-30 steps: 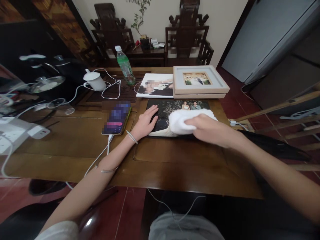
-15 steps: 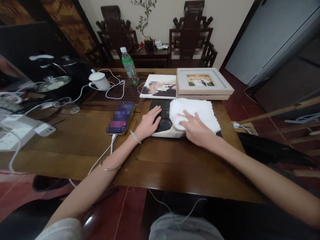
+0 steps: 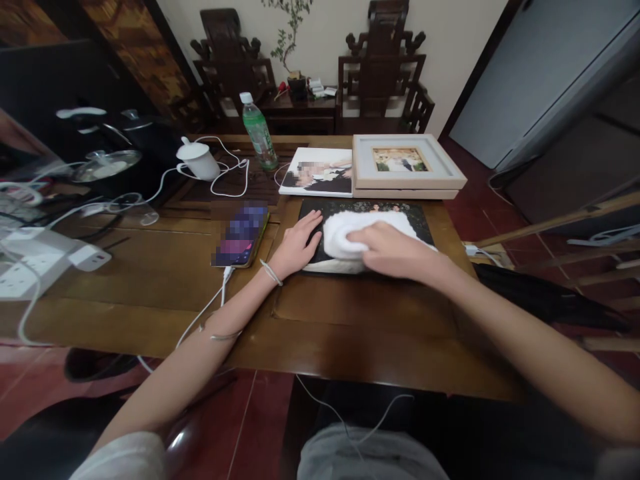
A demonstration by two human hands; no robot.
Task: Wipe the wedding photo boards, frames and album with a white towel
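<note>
Well beyond my left hand [image 3: 297, 247] and right hand [image 3: 390, 250] I have a pale wall [image 3: 330, 40], with red floor tiles [image 3: 240, 427] showing nearer than both. The brown wooden table [image 3: 350, 333] spreads beneath them, glossy on the near side, running far out past the left hand. Across it from the right hand stands a carved dark chair [image 3: 383, 87]. Beyond that hand lies a light picture frame [image 3: 365, 163], and beside it, beyond the left, a white-edged photo block [image 3: 313, 177]. The dark photo panel [image 3: 335, 267] lies flat under my hands: the left rests palm down on its left end, thumb apart, gripping nothing; the right is clamped on a bunched white cloth [image 3: 337, 233] over the panel's middle. Left of my left hand lies a lit phone [image 3: 243, 233].
</note>
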